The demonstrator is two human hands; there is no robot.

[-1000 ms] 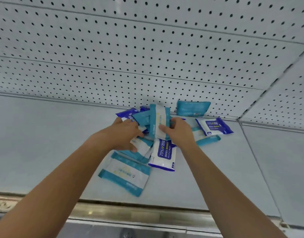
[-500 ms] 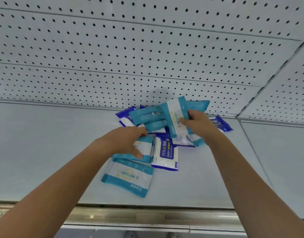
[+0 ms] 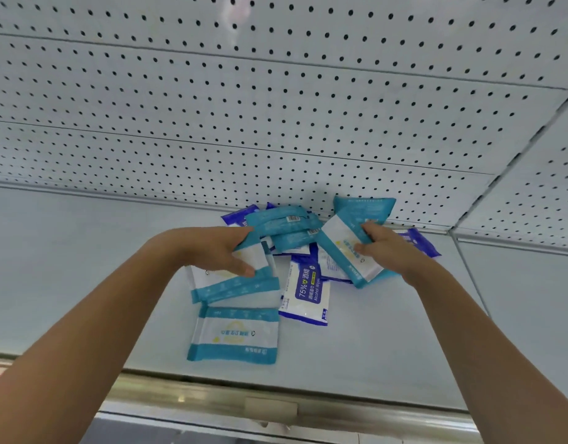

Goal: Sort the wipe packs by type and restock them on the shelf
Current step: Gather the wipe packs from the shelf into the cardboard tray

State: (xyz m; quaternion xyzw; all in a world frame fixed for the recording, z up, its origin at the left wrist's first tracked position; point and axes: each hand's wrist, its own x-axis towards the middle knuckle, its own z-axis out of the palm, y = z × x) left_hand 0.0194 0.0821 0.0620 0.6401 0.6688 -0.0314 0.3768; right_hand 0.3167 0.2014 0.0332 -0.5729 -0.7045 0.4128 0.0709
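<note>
right grip (image 3: 390,251) half-hides navy pack (image 3: 420,243) | teal pack (image 3: 342,238) print blurred, unreadable

The dark-blue pack (image 3: 306,291) at the middle of the heap reads "75% 酒精" in large white print, with "Alcohol Wipes" in smaller letters alongside; the small Chinese line between them is too fine to read. The flat teal-and-white pack (image 3: 234,334) just in front of it carries upside-down print that is illegible; the teal packs (image 3: 277,219) behind it bear barcode stickers (image 3: 293,218) whose digits cannot be made out.
</note>
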